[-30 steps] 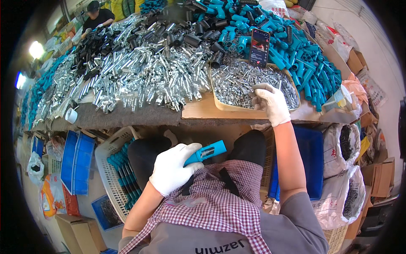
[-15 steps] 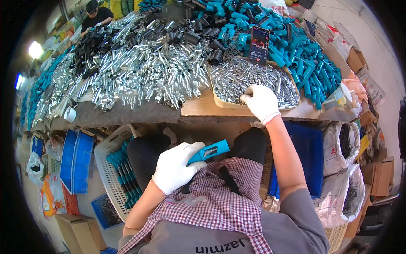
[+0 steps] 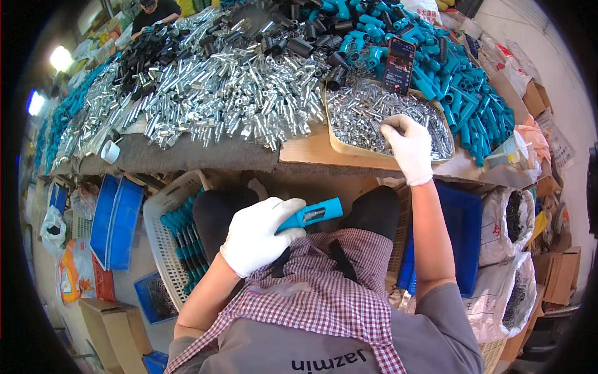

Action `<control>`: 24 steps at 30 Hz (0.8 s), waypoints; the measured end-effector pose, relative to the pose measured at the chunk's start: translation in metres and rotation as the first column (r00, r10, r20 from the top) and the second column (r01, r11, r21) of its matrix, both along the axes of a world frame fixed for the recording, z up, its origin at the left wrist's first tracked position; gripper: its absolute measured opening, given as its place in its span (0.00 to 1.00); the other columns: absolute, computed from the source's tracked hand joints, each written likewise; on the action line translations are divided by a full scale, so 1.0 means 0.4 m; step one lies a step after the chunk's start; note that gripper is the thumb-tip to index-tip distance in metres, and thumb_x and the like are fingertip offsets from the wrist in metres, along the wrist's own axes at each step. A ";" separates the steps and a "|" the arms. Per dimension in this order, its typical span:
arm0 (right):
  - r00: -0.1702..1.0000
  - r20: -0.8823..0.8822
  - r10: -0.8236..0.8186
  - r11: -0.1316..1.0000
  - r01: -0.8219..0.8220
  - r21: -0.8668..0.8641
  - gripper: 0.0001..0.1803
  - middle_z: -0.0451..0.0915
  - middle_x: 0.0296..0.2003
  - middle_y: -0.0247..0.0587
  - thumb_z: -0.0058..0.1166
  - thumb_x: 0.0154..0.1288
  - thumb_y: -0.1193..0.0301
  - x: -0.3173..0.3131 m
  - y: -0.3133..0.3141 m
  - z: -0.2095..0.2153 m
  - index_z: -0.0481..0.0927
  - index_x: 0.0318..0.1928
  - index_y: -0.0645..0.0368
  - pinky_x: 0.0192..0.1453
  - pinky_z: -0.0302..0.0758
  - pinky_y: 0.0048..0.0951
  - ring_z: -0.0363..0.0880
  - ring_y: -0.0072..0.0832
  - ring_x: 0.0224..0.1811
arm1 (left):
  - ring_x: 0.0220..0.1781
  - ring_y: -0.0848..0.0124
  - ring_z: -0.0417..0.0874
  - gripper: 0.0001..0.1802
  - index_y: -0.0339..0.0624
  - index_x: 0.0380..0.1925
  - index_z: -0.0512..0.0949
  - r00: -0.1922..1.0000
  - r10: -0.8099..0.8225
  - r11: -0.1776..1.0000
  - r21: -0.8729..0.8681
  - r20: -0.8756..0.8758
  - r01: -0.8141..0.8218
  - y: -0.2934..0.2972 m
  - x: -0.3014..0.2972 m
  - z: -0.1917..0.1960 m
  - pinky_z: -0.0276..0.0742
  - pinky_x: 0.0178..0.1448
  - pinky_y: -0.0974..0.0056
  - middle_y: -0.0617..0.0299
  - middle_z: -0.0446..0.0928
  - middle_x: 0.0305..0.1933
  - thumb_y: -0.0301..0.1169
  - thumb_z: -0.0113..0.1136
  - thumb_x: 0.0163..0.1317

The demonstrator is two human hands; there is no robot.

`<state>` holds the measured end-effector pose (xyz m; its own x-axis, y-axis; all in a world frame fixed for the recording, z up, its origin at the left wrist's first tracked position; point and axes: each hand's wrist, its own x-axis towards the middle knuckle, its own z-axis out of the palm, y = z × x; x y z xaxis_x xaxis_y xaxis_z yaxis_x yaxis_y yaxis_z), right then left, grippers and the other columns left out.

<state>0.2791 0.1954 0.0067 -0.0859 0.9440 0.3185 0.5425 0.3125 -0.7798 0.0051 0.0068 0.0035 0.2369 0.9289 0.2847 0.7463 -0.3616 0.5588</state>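
Note:
My left hand (image 3: 258,237), in a white glove, is closed around a teal plastic handle (image 3: 309,215) above my lap. A slot in the handle's side shows a shiny metal part inside. My right hand (image 3: 408,146), also gloved, is over the near part of a shallow cream tray (image 3: 358,148) on the table. Its thumb and forefinger are pinched together, and whatever is between them is too small to make out. Small silvery metal pins and bits (image 3: 367,109) fill the tray around the fingers.
Metal tubes (image 3: 230,100), black sleeves (image 3: 301,47) and teal handles (image 3: 464,103) are heaped across the table. A phone (image 3: 399,65) stands at the tray's far side. Below the table are a white basket (image 3: 163,249) of teal-handled pieces and blue bins (image 3: 115,224). Another person (image 3: 156,14) sits far left.
The whole view has shifted a little. My right hand has moved slightly right and farther over the tray, its fingertips now pinched. My left hand still holds the teal handle.

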 end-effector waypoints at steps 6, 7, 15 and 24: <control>0.766 -0.635 0.101 0.944 -0.276 -0.182 0.07 0.85 0.33 0.45 0.61 0.61 0.74 -0.019 -0.042 0.006 0.80 0.37 0.66 0.38 0.82 0.26 0.84 0.27 0.32 | 0.37 0.54 0.84 0.25 0.44 0.48 0.82 1.000 -0.001 1.000 0.029 -0.021 0.002 -0.004 -0.006 0.005 0.80 0.43 0.59 0.53 0.81 0.37 0.37 0.74 0.48; 0.766 -0.635 0.098 0.943 -0.274 -0.186 0.07 0.85 0.33 0.45 0.61 0.61 0.74 -0.027 -0.065 0.016 0.80 0.37 0.66 0.38 0.82 0.26 0.84 0.27 0.32 | 0.37 0.54 0.84 0.25 0.44 0.48 0.82 1.000 -0.008 0.999 0.034 -0.016 0.009 -0.006 -0.006 0.006 0.80 0.44 0.59 0.53 0.81 0.37 0.37 0.74 0.48; 0.781 -0.407 0.475 0.662 -0.621 -0.419 0.10 0.83 0.34 0.38 0.63 0.59 0.76 -0.140 -0.207 0.019 0.82 0.41 0.64 0.36 0.77 0.24 0.79 0.21 0.32 | 0.43 0.57 0.83 0.30 0.44 0.53 0.80 0.976 -0.086 0.994 0.047 -0.200 0.097 -0.014 -0.022 0.013 0.79 0.47 0.58 0.56 0.82 0.39 0.37 0.74 0.47; 0.724 0.177 0.667 0.741 -0.620 -0.258 0.11 0.83 0.34 0.52 0.60 0.63 0.66 -0.207 -0.248 -0.002 0.82 0.39 0.61 0.46 0.78 0.43 0.82 0.49 0.40 | 0.36 0.56 0.82 0.42 0.38 0.65 0.69 0.960 -0.090 0.994 0.030 -0.267 0.102 -0.032 -0.024 0.031 0.78 0.42 0.56 0.56 0.81 0.33 0.35 0.72 0.49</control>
<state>0.1964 0.0962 0.0060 -0.7438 0.6670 0.0438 0.4356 0.5333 -0.7251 -0.0044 -0.0059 0.0157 0.3968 0.8863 0.2387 0.8259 -0.4583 0.3285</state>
